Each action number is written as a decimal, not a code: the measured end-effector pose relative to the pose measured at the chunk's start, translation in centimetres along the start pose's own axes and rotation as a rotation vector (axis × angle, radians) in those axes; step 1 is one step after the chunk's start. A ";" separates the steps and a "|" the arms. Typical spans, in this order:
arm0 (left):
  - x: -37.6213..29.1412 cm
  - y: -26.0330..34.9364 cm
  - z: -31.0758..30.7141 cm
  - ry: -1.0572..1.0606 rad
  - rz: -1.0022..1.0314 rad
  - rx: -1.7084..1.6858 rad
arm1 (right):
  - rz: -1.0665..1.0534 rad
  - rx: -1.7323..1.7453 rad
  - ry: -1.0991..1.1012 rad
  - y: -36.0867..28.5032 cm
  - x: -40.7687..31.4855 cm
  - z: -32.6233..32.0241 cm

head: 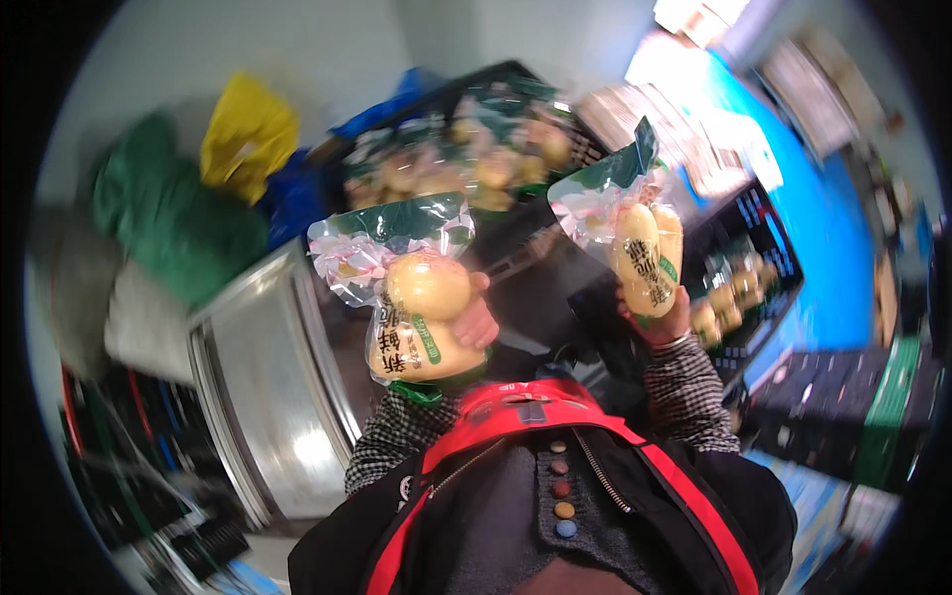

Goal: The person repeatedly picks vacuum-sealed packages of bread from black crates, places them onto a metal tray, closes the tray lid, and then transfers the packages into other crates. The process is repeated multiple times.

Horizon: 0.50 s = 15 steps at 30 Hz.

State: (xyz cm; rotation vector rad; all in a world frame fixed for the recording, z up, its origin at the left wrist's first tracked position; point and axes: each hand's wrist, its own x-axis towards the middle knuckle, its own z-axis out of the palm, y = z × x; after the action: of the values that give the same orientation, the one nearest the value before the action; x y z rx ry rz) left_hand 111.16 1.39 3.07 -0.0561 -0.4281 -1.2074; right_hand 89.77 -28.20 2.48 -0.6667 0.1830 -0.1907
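Observation:
My left hand (pixel 477 321) grips a clear plastic bag of pale yellow root vegetables (pixel 428 286), probably lotus root segments. Its loose top is printed green, with a pink floral pattern, and the front bears writing. Off to the right, my right hand (pixel 667 321) holds up a similar bag of root vegetables (pixel 645 249) from below, tilted, with its green top flaring up and left. Both bags are raised in front of my chest. Behind them stands a black plastic crate (pixel 573 141) filled with bags of the same kind, blurred here.
A second black crate (pixel 790 275) with more bags stands at the right. At left is a stainless steel surface (pixel 279 401), below green (pixel 167 216) and yellow plastic bags (pixel 249 134). Stacked dark crates (pixel 825 401) stand lower right. Flattened cardboard (pixel 654 119) lies beyond the full crate.

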 end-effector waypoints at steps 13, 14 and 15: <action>16.2 -19.6 -6.4 0.298 -0.588 -0.171 | -0.311 -0.047 1.054 -1.4 -19.6 -17.1; 16.5 -20.7 -6.5 0.377 -0.580 -0.149 | -0.282 -0.126 1.187 -0.4 -19.3 -18.2; 16.7 -21.7 -6.5 0.456 -0.572 -0.128 | -0.218 -0.138 1.242 0.8 -19.3 -19.2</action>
State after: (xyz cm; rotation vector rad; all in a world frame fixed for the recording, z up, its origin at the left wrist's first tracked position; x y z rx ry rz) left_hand 98.01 -23.09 -1.02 0.2440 0.0469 -1.7555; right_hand 66.81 -34.49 -10.83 -0.6269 1.3246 -0.7971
